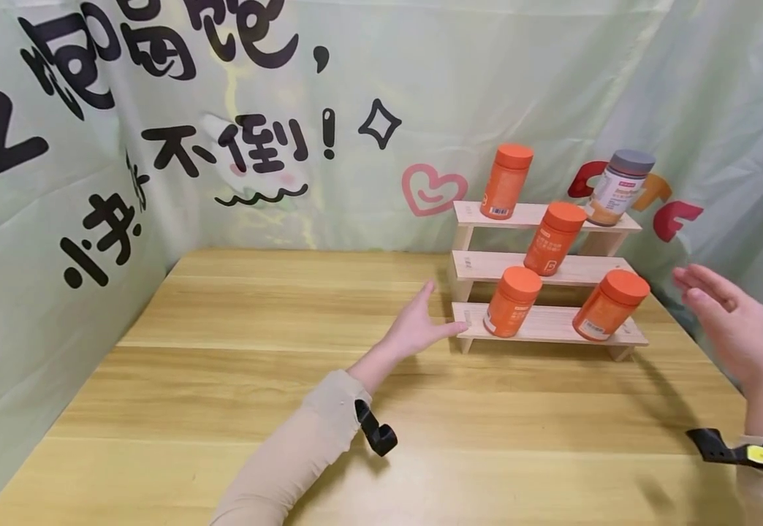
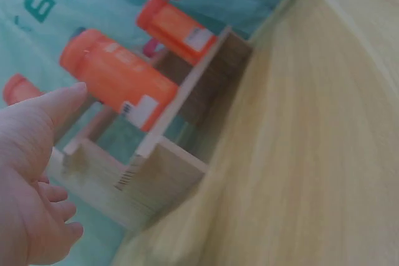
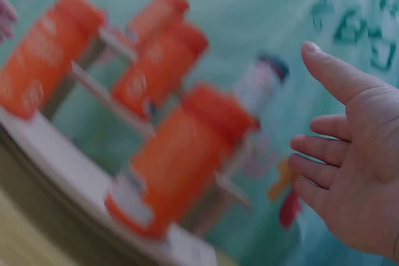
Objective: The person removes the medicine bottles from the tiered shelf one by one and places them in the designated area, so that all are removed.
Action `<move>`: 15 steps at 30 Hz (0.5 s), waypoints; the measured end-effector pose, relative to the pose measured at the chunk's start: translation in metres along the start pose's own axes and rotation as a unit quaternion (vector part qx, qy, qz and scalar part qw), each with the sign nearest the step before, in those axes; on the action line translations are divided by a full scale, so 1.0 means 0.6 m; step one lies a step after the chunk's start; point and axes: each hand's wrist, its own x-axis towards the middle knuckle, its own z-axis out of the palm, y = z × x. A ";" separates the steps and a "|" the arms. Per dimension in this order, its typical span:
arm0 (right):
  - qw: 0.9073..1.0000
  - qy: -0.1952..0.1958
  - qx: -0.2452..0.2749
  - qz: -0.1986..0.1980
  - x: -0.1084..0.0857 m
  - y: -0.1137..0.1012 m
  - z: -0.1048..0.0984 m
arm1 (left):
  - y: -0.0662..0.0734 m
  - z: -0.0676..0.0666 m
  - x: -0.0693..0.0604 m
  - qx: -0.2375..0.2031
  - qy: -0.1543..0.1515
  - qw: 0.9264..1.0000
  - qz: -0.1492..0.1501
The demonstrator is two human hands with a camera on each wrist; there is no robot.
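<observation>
A three-tier wooden rack (image 1: 552,326) stands at the right of the table. Its bottom tier bears two orange bottles, one at the left (image 1: 511,302) and one at the right (image 1: 610,307). Another orange bottle (image 1: 555,239) is on the middle tier; the top tier carries an orange bottle (image 1: 506,183) and a grey-capped bottle (image 1: 619,188). My left hand (image 1: 416,327), thumb and fingers spread, is at the rack's left end, holding nothing. My right hand (image 1: 739,329) is raised to the right of the rack, empty, its palm towards the rack in the right wrist view.
A wooden table (image 1: 224,394) spans the front and left. Behind it and along both sides hangs a pale green cloth (image 1: 355,66) with black lettering, a pink heart and coloured letters. Each wrist wears a black strap.
</observation>
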 end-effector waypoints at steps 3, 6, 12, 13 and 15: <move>0.992 -0.037 0.119 -0.030 0.004 0.051 -0.009 | -0.005 0.012 0.004 -0.001 -0.015 1.000 -0.003; 0.949 -0.090 0.298 -0.055 0.013 0.114 -0.016 | -0.012 0.024 0.006 -0.007 -0.029 0.999 -0.012; 0.931 -0.140 0.337 -0.010 0.018 0.183 -0.014 | -0.024 0.045 0.012 0.004 -0.047 0.999 -0.016; 0.932 -0.145 0.331 0.005 0.016 0.180 -0.011 | -0.026 0.048 0.013 0.005 -0.049 0.999 -0.015; 0.933 -0.161 0.322 0.024 0.011 0.169 -0.004 | -0.028 0.054 0.014 0.003 -0.053 0.998 -0.017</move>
